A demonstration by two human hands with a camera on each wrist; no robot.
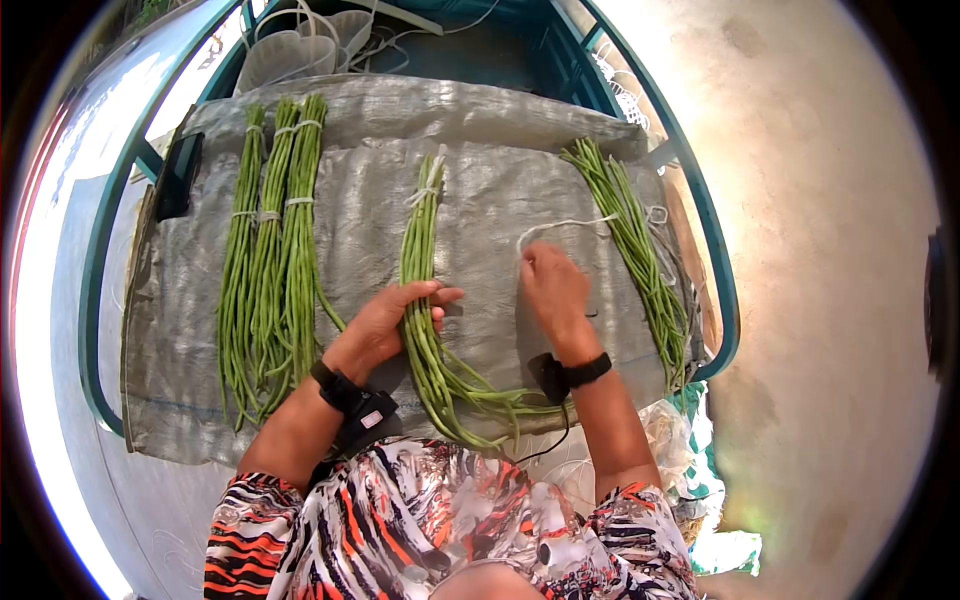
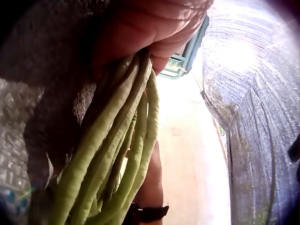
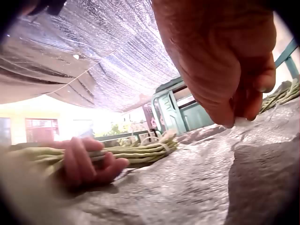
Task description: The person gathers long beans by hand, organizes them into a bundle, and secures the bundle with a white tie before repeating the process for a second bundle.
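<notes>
My left hand (image 1: 375,322) grips a bundle of long green beans (image 1: 421,250) around its middle. Near its upper end a white tie (image 1: 424,192) circles this bundle, while the lower ends fan out toward the right forearm. In the left wrist view, bean pods (image 2: 110,140) pass out from under the curled hand (image 2: 150,28). To the right, my right hand (image 1: 556,295) pinches a white string (image 1: 565,223) that runs back to the loose beans at the right. Its fingertips (image 3: 253,107) are close over the grey sheet in the right wrist view.
Three tied bean bundles (image 1: 268,270) lie at the left, beside a dark phone-like object (image 1: 180,175). More beans (image 1: 632,245) lie at the right. A grey woven sheet (image 1: 480,200) covers the surface, with teal rails (image 1: 700,200) at its sides. White baskets (image 1: 290,55) stand behind.
</notes>
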